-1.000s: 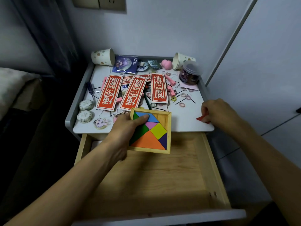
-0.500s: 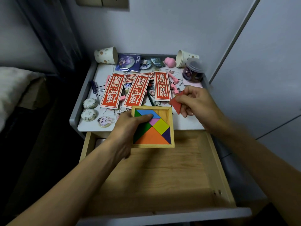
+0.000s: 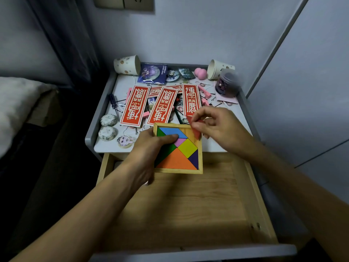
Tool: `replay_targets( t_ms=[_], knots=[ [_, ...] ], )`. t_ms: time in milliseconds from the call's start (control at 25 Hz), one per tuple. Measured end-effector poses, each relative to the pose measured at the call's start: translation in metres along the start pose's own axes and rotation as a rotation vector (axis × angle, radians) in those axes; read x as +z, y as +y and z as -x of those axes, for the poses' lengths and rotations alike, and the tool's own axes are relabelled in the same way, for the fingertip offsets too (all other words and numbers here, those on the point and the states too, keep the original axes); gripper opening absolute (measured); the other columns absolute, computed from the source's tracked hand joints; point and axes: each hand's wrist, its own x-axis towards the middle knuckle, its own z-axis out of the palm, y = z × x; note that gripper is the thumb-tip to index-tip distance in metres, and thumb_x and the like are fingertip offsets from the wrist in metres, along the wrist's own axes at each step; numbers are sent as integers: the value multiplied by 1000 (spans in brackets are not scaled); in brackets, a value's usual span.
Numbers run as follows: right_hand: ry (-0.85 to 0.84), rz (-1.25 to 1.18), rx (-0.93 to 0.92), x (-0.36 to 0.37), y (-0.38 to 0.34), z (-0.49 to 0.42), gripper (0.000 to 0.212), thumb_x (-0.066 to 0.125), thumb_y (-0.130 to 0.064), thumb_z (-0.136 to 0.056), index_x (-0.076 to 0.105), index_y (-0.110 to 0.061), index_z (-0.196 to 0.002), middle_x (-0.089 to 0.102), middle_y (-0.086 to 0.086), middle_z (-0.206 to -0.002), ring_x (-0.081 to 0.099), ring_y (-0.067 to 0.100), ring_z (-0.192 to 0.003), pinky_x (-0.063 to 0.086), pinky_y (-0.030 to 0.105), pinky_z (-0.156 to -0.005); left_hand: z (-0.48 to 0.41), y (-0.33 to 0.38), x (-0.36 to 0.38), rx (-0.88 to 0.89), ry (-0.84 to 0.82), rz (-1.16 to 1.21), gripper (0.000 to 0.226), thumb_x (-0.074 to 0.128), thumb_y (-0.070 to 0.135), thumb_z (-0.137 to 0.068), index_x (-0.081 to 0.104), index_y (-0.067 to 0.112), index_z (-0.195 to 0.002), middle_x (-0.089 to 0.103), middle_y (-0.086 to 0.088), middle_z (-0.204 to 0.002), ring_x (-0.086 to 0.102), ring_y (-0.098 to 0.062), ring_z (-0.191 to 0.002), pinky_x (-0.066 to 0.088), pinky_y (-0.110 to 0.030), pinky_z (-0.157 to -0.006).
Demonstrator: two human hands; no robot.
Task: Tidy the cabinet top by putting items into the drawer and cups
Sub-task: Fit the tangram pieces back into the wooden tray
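Note:
My left hand (image 3: pixel 149 150) grips the left side of a wooden tangram tray (image 3: pixel 200 159), thumb on its coloured pieces, holding it over the cabinet's front edge and the open wooden drawer (image 3: pixel 188 205). My right hand (image 3: pixel 217 127) pinches a red triangular tangram piece (image 3: pixel 195 129) at the tray's bare upper right corner. Two paper cups lie on their sides at the back of the cabinet top (image 3: pixel 222 146): one at the left (image 3: pixel 126 64), one at the right (image 3: pixel 217 68).
Red paper strips (image 3: pixel 135 106), badges (image 3: pixel 153 72), a pink sponge (image 3: pixel 200 73), a dark jar (image 3: pixel 227 84), a screwdriver (image 3: pixel 114 104), round tins (image 3: pixel 108 126), pink sticks and small rings clutter the top. A wall stands behind, a white panel to the right, a bed at the left.
My right hand has carried the red triangle from the cabinet's right front edge leftward to the tray's upper right corner. My left hand has kept hold of the tray.

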Motion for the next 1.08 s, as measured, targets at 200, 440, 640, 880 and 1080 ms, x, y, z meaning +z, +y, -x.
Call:
replay_targets(
  t_ms=[200, 440, 640, 880, 1080],
  knots=[
    [-89, 397, -125, 7, 0, 3, 17, 67, -14, -89, 64, -21, -104, 56, -21, -88, 53, -8, -76, 40, 10, -63, 2, -3, 2, 28, -12, 23, 25, 70, 6, -86, 66, 7, -110, 76, -10, -94, 74, -27, -83, 60, -35, -71],
    [128, 343, -64, 17, -1, 6, 11, 76, -23, -82, 66, -19, -87, 55, -21, -72, 56, -6, -65, 43, 9, -56, 4, -2, 3, -2, -10, 62, 25, 70, 7, -86, 65, 8, -111, 76, -11, -96, 73, -29, -87, 59, -39, -78],
    [165, 380, -22, 22, 1, 6, 18, 78, -25, -80, 61, -18, -79, 57, -14, -78, 56, 0, -70, 47, 17, -60, 5, -4, 5, 0, -15, 68, 27, 70, 9, -86, 64, 10, -112, 76, -10, -96, 73, -28, -87, 58, -44, -84],
    [208, 382, 83, 21, 5, 4, 26, 72, -39, -83, 56, -23, -96, 53, -11, -102, 49, 0, -85, 41, 21, -71, 6, -1, 5, 3, -25, 114, 24, 69, 12, -88, 64, 12, -111, 76, -9, -95, 74, -27, -86, 59, -42, -81],
    [-35, -243, 393, 17, -3, 6, 18, 60, -30, -96, 62, -11, -97, 71, 2, -80, 46, 2, -45, 36, 15, -44, 9, 3, 2, 20, -4, 195, 15, 68, 10, -89, 63, 16, -101, 76, -9, -92, 74, -26, -82, 60, -41, -77]
  ],
)
